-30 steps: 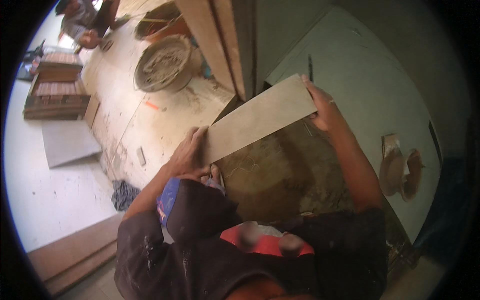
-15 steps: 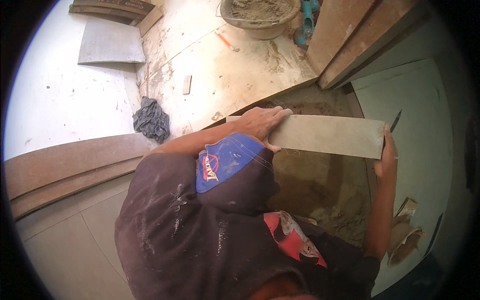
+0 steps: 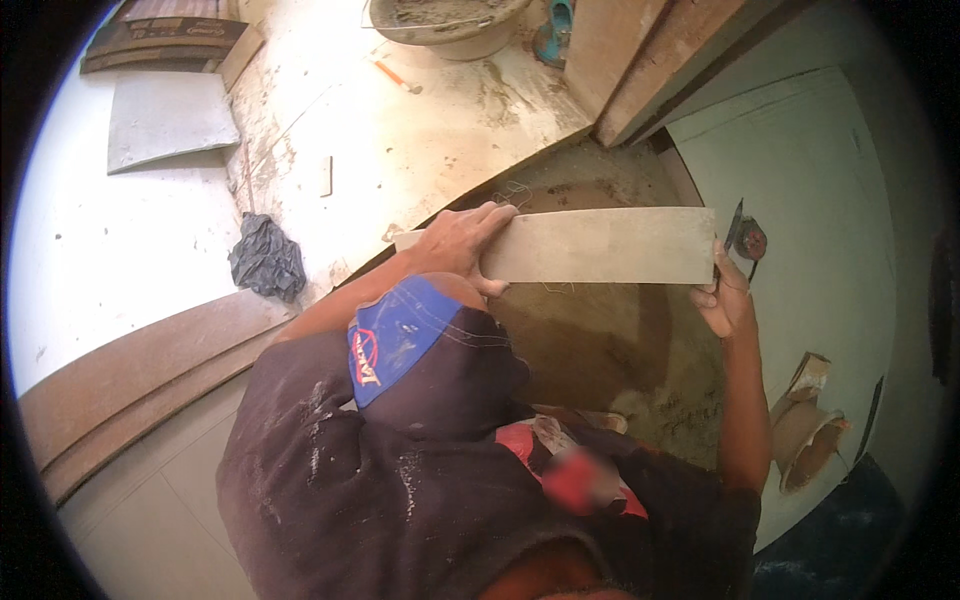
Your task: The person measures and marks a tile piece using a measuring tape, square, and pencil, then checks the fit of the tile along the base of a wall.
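A long pale strip of tile (image 3: 605, 246) spans between my hands, over a dirty brown patch of floor (image 3: 590, 350). My left hand (image 3: 462, 243) is clamped over its left part, fingers on the far edge and thumb on the near edge. At the right end my right hand (image 3: 728, 295) is closed on the corner with bent fingers. A thin dark pointed tool (image 3: 736, 222) rises beside those fingers; whether they hold it I cannot tell. Just past it is a small round reddish thing (image 3: 750, 239). My bent knee in blue and dark cloth (image 3: 405, 340) is close to my left forearm.
A bucket of grey mortar (image 3: 450, 35) stands at the far side, near an orange-handled tool (image 3: 397, 77). Crumpled black plastic (image 3: 267, 258) lies on the left. Brown wooden boards (image 3: 660, 65) stand at the far right. A torn roll (image 3: 812, 445) lies on the right-hand pale panel (image 3: 790, 150).
The whole view has shifted. My right fingers now curl around the strip's near corner, and the dark tool stands steeper. The round reddish thing has come into sight.
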